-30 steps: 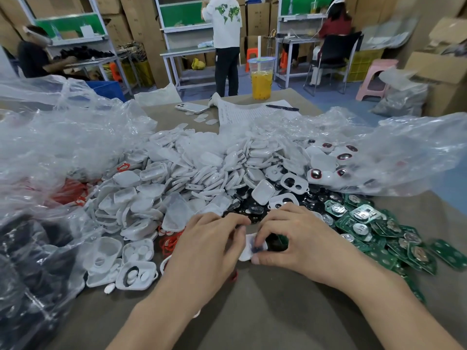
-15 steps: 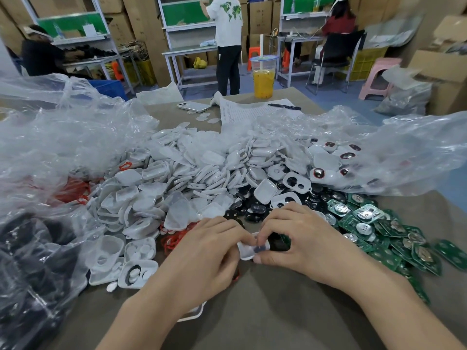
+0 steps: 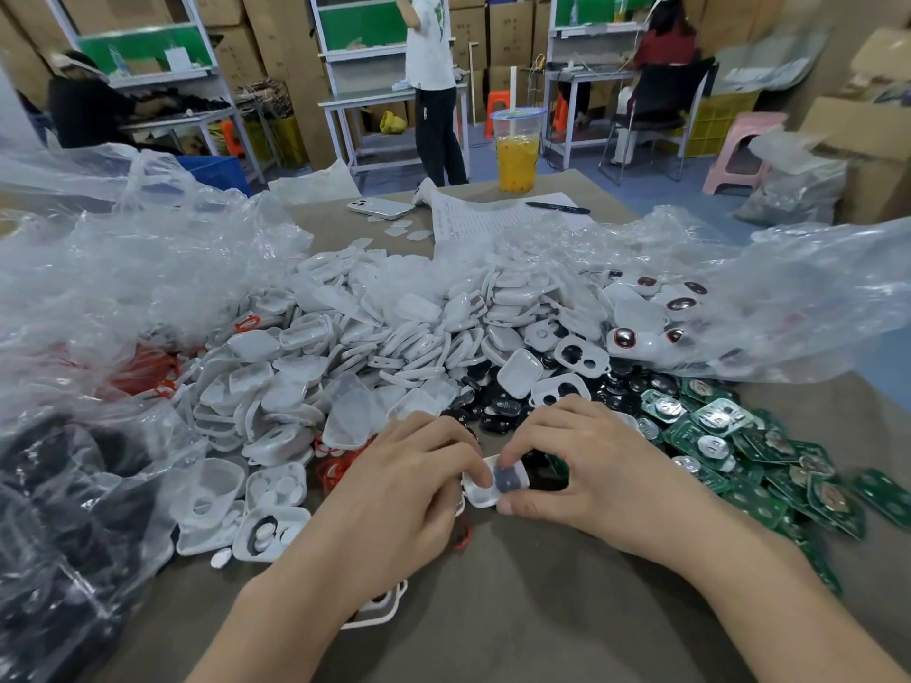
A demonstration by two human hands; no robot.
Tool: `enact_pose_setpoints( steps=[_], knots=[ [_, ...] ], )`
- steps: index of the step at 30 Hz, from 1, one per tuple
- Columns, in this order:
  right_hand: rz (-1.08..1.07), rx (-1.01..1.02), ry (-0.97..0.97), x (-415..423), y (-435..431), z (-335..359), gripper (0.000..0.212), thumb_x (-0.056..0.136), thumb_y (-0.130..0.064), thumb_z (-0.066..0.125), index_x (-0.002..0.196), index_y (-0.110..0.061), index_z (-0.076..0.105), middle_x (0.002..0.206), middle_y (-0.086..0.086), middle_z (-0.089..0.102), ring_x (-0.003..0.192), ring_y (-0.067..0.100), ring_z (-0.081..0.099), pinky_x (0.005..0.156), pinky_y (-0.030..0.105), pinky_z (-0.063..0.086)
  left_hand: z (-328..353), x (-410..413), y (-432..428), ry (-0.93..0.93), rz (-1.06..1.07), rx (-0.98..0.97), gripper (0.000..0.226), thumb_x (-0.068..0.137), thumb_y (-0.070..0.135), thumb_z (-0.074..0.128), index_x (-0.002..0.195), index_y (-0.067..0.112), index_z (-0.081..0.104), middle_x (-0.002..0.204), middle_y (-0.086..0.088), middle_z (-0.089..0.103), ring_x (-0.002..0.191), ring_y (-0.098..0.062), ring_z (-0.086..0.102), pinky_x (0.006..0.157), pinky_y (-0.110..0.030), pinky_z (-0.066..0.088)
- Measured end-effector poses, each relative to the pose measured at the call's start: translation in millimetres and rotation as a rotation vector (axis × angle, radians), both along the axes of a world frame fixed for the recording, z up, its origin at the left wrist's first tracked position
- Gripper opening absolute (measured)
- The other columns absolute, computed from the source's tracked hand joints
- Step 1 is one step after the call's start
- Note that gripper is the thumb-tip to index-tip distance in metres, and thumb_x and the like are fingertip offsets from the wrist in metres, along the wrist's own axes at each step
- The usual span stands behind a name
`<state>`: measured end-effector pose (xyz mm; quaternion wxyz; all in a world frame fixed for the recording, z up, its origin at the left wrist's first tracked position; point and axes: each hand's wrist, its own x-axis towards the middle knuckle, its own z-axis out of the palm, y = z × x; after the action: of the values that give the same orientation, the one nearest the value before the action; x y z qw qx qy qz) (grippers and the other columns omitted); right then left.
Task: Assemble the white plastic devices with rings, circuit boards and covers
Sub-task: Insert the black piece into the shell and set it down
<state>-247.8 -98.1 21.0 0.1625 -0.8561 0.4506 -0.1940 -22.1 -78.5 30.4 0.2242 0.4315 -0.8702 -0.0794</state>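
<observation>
**Assembly counter: stock at hand, largest first**

1. Counter [image 3: 542,608]: grey-brown top that carries every item listed below.
2. Left bag [image 3: 123,268]: clear plastic, crumpled, heaped along the left side. Dark parts show through its near end.
3. Right bag [image 3: 788,298]: clear plastic, lying open toward the middle. White pieces with dark red-rimmed ovals spill from its mouth.
4. Shells [image 3: 394,337]: loose white plastic pile across the centre of the counter, between the two bags.
5. Boards [image 3: 739,446]: green, each with a round silver contact. They are spread right of the hands and touch the discs.
6. Discs [image 3: 498,406]: black, glossy, heaped just beyond the hands, between shells and boards.
7. Left hand [image 3: 404,490]: back up, fingers curled, tips gripping the left edge of the device.
8. Right hand [image 3: 591,465]: forefinger over the top and thumb at the near edge, pinching the right side of the device.
9. Paper [image 3: 483,214]: a lined sheet at the far end.
10. Cup [image 3: 516,150]: clear and lidded, holding an orange drink, upright on the far edge.
11. Phone [image 3: 379,208]: lying flat, just left of the paper.
12. Rings [image 3: 148,372]: red, bunched inside the left bag. A few more lie by the left hand.
13. Device [image 3: 495,480]: small white shell with a dark round part seated in it, held between both hands just above the counter, near the front.
14. Pen [image 3: 557,207]: black, lying on the paper.
</observation>
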Motion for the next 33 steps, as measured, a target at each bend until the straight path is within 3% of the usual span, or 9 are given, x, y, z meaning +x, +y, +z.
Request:
enact_pose_setpoints(
  steps=[7, 15, 21, 24, 27, 30, 33],
  knots=[
    [0.003, 0.0, 0.017, 0, 0, 0, 0.033, 0.076, -0.074, 0.055, 0.097, -0.049, 0.055, 0.105, -0.027, 0.057, 0.107, -0.001, 0.04, 0.102, 0.027, 0.032, 2, 2, 1, 0.019, -0.017, -0.019, 0.034, 0.089, 0.015, 0.041, 0.092, 0.027, 0.073, 0.107, 0.017, 0.063, 0.104, -0.009, 0.055, 0.085, -0.021, 0.042],
    [0.009, 0.01, 0.002, 0, -1, 0, 0.023, 0.08, -0.069, 0.061, 0.085, -0.048, 0.056, 0.102, -0.024, 0.058, 0.106, -0.001, 0.041, 0.101, 0.027, 0.032, 1, 3, -4, -0.012, 0.018, -0.008, 0.029, 0.087, 0.009, 0.049, 0.081, 0.025, 0.073, 0.101, 0.016, 0.065, 0.099, -0.008, 0.057, 0.086, -0.028, 0.044],
    [-0.015, 0.014, 0.019, 2, 2, 1, 0.023, 0.08, -0.071, 0.06, 0.083, -0.048, 0.054, 0.102, -0.025, 0.057, 0.109, -0.001, 0.041, 0.102, 0.024, 0.03, -1, 12, -9, -0.011, 0.035, -0.061, 0.033, 0.088, 0.016, 0.039, 0.088, 0.023, 0.07, 0.097, 0.014, 0.065, 0.095, -0.011, 0.057, 0.086, -0.028, 0.045],
    [-0.042, -0.007, 0.037, 6, 1, 0, 0.025, 0.081, -0.071, 0.057, 0.085, -0.047, 0.053, 0.101, -0.026, 0.053, 0.106, -0.002, 0.04, 0.103, 0.025, 0.03, 4, 30, -23, -0.072, 0.137, -0.202, 0.03, 0.09, 0.011, 0.046, 0.086, 0.018, 0.075, 0.09, 0.006, 0.069, 0.088, -0.022, 0.062, 0.08, -0.04, 0.053],
    [-0.056, -0.029, 0.031, 8, 1, -2, 0.027, 0.08, -0.073, 0.052, 0.085, -0.046, 0.051, 0.1, -0.026, 0.051, 0.106, -0.003, 0.039, 0.104, 0.025, 0.031, 9, 38, -25, -0.009, 0.316, -0.249, 0.02, 0.087, -0.002, 0.066, 0.092, 0.015, 0.076, 0.094, 0.004, 0.071, 0.093, -0.026, 0.064, 0.082, -0.046, 0.055],
    [-0.068, -0.036, 0.041, 8, 1, -4, 0.033, 0.079, -0.075, 0.047, 0.087, -0.045, 0.054, 0.099, -0.026, 0.051, 0.104, -0.002, 0.04, 0.1, 0.025, 0.031, 1, 18, -4, 0.074, 0.291, -0.149, 0.026, 0.096, 0.029, 0.055, 0.115, 0.023, 0.069, 0.111, 0.011, 0.065, 0.109, -0.015, 0.054, 0.094, -0.035, 0.046],
    [-0.083, -0.05, 0.045, 9, 2, -5, 0.038, 0.08, -0.076, 0.045, 0.09, -0.042, 0.057, 0.099, -0.024, 0.052, 0.104, -0.002, 0.041, 0.1, 0.025, 0.03, -13, 0, 23, -0.126, 0.196, -0.094, 0.051, 0.094, 0.053, 0.046, 0.137, 0.028, 0.056, 0.13, 0.009, 0.057, 0.123, -0.013, 0.05, 0.107, -0.036, 0.041]
  ],
)
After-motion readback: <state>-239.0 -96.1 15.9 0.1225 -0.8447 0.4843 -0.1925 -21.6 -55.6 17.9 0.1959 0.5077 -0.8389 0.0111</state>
